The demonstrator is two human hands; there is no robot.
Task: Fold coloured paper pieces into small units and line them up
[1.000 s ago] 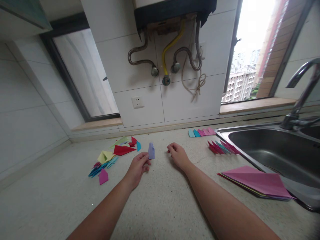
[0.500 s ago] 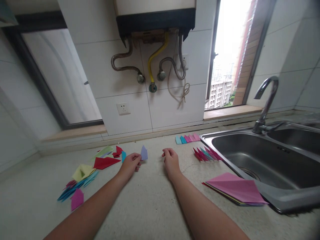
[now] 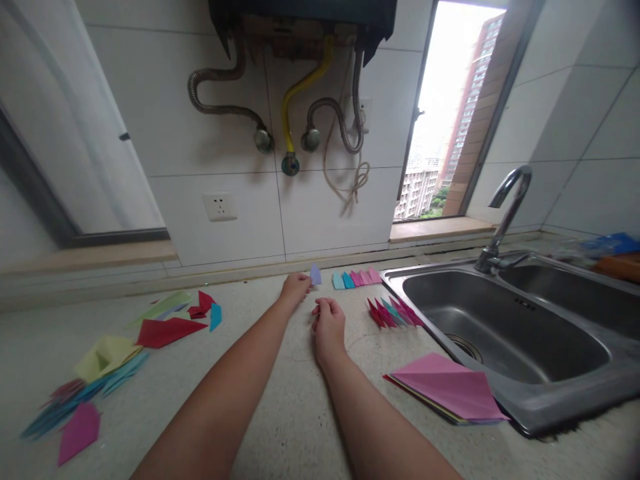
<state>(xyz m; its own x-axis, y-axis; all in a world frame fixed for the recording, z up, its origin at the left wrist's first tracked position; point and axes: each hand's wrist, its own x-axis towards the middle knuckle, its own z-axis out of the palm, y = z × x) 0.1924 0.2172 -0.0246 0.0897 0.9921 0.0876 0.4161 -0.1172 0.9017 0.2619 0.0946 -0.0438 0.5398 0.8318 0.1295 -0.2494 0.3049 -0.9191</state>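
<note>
My left hand (image 3: 296, 288) pinches a small lavender folded paper (image 3: 315, 275) by its lower left side, close to the wall. Just right of that paper stands a row of small folded papers (image 3: 356, 278) in light blue, blue and pinks. My right hand (image 3: 330, 323) rests on the counter with its fingers loosely curled in, and I see nothing in it. To its right lies a second row of pointed folded papers (image 3: 395, 312), crimson with a teal one among them. A stack of larger folded sheets (image 3: 445, 387), pink on top, lies nearer me by the sink.
On the left are loose folded papers: a red piece (image 3: 171, 331), a yellow one (image 3: 105, 357), blue ones (image 3: 75, 407) and a magenta one (image 3: 80, 432). A steel sink (image 3: 500, 320) with a faucet (image 3: 510, 213) borders the right. Hoses (image 3: 220, 109) hang from the wall above.
My left hand has carried the lavender paper right and away from me, toward the row by the wall. The view has turned left and down. My right hand keeps its curled shape.
</note>
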